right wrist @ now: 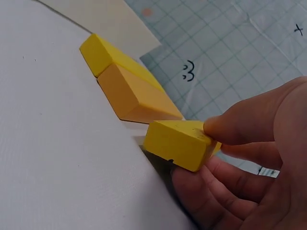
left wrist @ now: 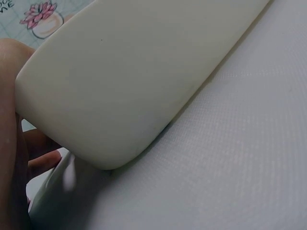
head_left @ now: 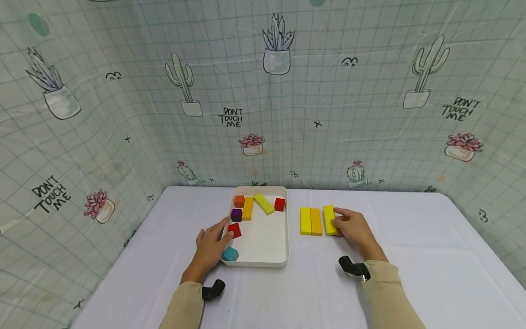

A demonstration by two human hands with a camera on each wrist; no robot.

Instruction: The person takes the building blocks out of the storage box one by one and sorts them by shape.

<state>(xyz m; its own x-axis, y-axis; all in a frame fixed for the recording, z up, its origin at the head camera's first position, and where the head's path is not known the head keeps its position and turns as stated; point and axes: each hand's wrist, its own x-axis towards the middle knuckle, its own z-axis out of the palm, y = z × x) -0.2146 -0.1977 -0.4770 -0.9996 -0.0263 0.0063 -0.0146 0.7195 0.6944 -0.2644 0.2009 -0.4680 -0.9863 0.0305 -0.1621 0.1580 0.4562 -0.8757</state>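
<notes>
My right hand (head_left: 356,230) pinches a yellow rectangular block (right wrist: 175,143) between thumb and fingers. In the right wrist view it sits slightly tilted over the white cloth. Just left of it, a yellow block (head_left: 305,221) and an orange-yellow block (head_left: 316,222) lie side by side, touching. At the left wall of a white tray (head_left: 263,264), my left hand (head_left: 210,249) grips with its thumb over the rim and fingers outside. Near that thumb lies a red cube (head_left: 234,230); a purple cube (head_left: 236,214) is by the index fingertip. The left wrist view shows mostly the tray's outer wall (left wrist: 105,86).
Also in the tray are an orange cube (head_left: 239,201), an orange-yellow block (head_left: 248,209), a lime block (head_left: 264,204), a second red cube (head_left: 280,204) and a teal block (head_left: 231,254). A white cloth (head_left: 431,256) covers the table, and a printed curtain (head_left: 279,100) stands behind it.
</notes>
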